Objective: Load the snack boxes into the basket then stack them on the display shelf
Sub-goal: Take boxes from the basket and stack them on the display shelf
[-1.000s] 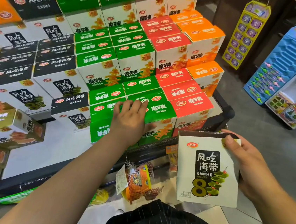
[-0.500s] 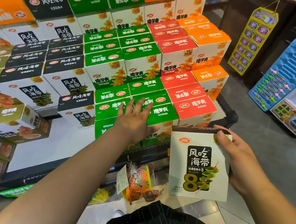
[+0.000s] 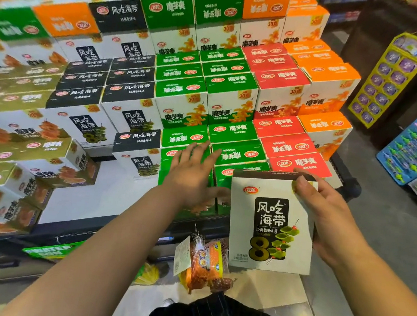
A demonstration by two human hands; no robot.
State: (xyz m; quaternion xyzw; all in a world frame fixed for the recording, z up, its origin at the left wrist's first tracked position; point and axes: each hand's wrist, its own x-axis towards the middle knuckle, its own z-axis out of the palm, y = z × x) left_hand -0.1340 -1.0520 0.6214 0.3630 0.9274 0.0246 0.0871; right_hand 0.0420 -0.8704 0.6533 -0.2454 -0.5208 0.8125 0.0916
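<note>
Our right hand gripped a white-and-black cardboard snack box just before the stepped display shelf. Our left hand, fingers straight, extended over stacked green cardboard boxes. We judged stacking mostly done; this box was unplaced.

A bare white patch of the display shelf lay open between the olive boxes and the black-topped boxes. Stacked green boxes and red boxes walled the front right, with the seaweed box in the right hand held before them. Grey floor lay open to the right, up to the yellow hanging rack.
</note>
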